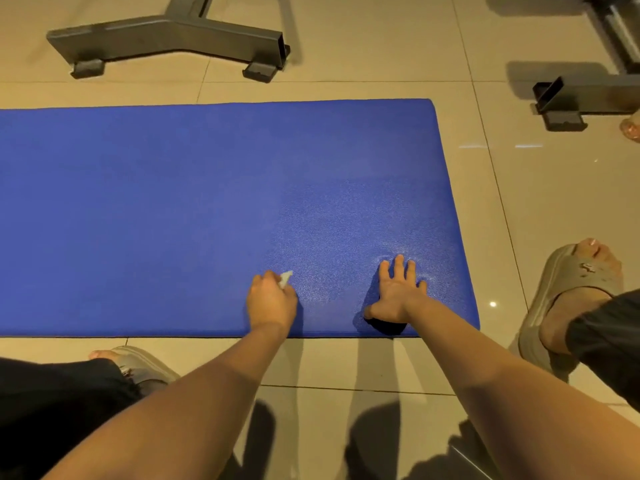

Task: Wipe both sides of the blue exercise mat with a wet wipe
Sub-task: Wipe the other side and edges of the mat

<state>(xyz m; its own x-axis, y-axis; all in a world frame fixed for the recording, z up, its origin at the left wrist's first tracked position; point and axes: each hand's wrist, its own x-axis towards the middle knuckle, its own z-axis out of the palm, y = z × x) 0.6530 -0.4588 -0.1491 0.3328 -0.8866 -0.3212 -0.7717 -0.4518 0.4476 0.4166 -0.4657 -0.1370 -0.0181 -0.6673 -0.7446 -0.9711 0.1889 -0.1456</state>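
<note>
The blue exercise mat (173,202) lies flat on the tiled floor, its right end in view and its left part running out of frame. My left hand (272,301) rests on the mat near its front edge, fingers curled round a small white wet wipe (286,278) that sticks out past them. My right hand (396,292) lies flat on the mat to the right, fingers spread and pressing down. The mat's right portion looks shinier and darker than its left part.
A grey metal equipment base (166,39) stands on the floor behind the mat. Another metal frame foot (568,98) sits at the back right. My feet in grey slippers, one (568,296) at the right and one (145,365) at the left, flank the mat's front edge.
</note>
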